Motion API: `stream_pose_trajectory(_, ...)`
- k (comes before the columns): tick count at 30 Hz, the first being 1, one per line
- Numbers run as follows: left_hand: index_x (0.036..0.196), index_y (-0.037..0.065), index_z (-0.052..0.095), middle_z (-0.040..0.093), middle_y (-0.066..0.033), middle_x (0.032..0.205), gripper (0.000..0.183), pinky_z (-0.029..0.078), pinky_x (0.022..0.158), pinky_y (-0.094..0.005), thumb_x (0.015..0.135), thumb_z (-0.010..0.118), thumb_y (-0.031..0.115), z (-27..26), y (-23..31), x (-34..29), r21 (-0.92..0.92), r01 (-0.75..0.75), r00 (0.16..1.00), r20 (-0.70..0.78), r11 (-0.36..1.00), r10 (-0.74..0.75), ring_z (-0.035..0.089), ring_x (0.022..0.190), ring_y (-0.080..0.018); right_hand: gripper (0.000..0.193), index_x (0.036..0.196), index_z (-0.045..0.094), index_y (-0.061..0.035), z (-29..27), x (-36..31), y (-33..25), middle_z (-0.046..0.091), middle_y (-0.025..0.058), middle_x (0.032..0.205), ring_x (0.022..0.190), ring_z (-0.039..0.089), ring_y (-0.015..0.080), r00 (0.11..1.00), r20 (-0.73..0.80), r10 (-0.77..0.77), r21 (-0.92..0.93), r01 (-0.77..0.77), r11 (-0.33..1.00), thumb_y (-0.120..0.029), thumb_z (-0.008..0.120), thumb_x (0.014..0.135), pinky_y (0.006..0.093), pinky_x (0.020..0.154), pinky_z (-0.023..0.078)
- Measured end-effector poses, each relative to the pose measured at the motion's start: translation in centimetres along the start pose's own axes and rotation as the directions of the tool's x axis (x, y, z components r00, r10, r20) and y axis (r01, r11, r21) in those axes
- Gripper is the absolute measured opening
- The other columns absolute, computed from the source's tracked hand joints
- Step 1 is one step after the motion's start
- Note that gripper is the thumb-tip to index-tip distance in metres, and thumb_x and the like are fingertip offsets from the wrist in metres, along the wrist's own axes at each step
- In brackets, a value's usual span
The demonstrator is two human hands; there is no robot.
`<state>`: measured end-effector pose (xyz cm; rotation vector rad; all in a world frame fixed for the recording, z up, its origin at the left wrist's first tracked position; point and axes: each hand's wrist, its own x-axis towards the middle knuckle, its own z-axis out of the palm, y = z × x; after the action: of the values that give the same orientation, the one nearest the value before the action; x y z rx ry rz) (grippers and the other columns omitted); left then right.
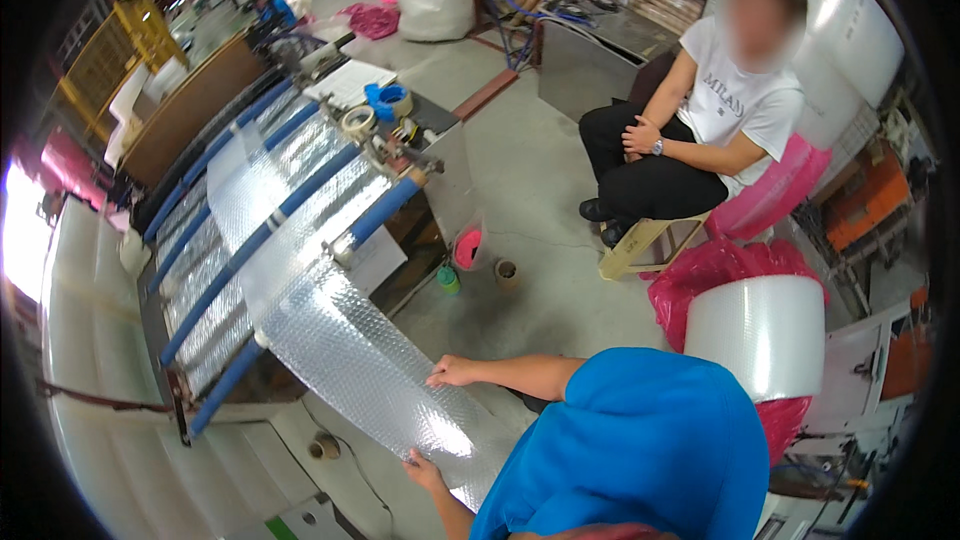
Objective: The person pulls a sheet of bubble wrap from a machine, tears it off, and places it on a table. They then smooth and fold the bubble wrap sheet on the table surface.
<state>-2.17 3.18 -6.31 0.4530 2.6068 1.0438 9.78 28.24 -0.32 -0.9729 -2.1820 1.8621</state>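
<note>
Below blue rollers [300, 195], both hands grip shiny, dimpled bubble-wrap sheet [370, 360].

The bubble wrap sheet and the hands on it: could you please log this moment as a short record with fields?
Sheet: bubble wrap sheet runs off the machine's blue rollers toward the person.
Left hand: left hand grips the sheet's near edge.
Right hand: right hand rests on the sheet's far edge.
Nearby: finished bubble wrap roll on pink bags; tape rolls on the machine top.
Others: a seated person on a wooden stool, hands not working.
</note>
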Motion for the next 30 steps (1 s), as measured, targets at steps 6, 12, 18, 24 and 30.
stream_pose_trajectory(6,0.094,-0.008,0.047,0.053,-0.0248,0.085,0.043,0.039,0.071,-0.0386,0.080,0.046,0.033,-2.1,7.1,4.6,-0.053,-0.037,0.999,0.006,0.998,0.037,0.052,0.079,-0.0347,0.013,0.073,0.060,-0.0052,-16.9,7.1,-18.9,0.059,0.0088,0.071,0.060,0.052,0.0138,0.774,-0.065,-0.629,-0.214,0.605,0.767,-0.017,0.058,0.069,0.0286,0.057,0.042)
stream_pose_trajectory(12,0.086,-0.004,0.050,0.055,-0.0188,0.073,0.038,0.040,0.062,-0.0379,0.078,0.049,0.033,-2.2,9.5,9.9,-0.146,-0.078,0.989,-0.137,0.986,0.058,0.054,0.069,-0.0292,0.029,0.059,0.039,-0.0084,-28.5,-7.4,-46.6,0.039,0.0008,0.051,0.047,0.039,0.0082,-0.073,0.128,-0.989,0.705,0.708,0.039,-0.023,0.038,0.084,0.0208,0.042,0.034)
stream_pose_trajectory(18,0.093,-0.004,0.051,0.057,-0.0173,0.086,0.050,0.043,0.071,-0.0338,0.064,0.065,0.035,-3.9,10.9,11.3,-0.260,-0.101,0.991,-0.115,0.960,0.073,0.056,0.080,-0.0255,0.015,0.083,0.055,0.0036,-25.7,-11.7,-47.9,0.055,0.0105,0.065,0.056,0.054,0.0206,-0.122,0.852,-0.508,0.287,0.922,0.261,-0.008,0.047,0.078,0.0285,0.051,0.044)
stream_pose_trajectory(24,0.099,-0.007,0.046,0.055,-0.0189,0.092,0.070,0.045,0.070,-0.0340,0.053,0.073,0.038,-3.4,16.7,8.8,-0.197,0.091,0.950,0.310,0.976,-0.026,0.055,0.079,-0.0257,0.031,0.097,0.050,0.0095,-19.3,-12.4,-42.1,0.048,0.0240,0.095,0.085,0.048,0.0354,-0.293,0.304,-0.906,0.777,0.627,0.058,-0.016,0.051,0.079,0.0413,0.073,0.036)
stream_pose_trajectory(30,0.100,-0.011,0.043,0.055,-0.0195,0.089,0.078,0.045,0.067,-0.0339,0.051,0.074,0.041,-4.2,5.1,5.1,0.033,0.257,0.937,0.238,0.966,-0.257,0.055,0.074,-0.0246,0.034,0.109,0.050,-0.0082,-16.7,-8.8,-32.1,0.045,0.0086,0.117,0.108,0.041,0.0248,-0.089,0.868,-0.489,0.459,0.517,0.722,-0.024,0.051,0.080,0.0456,0.093,0.017)
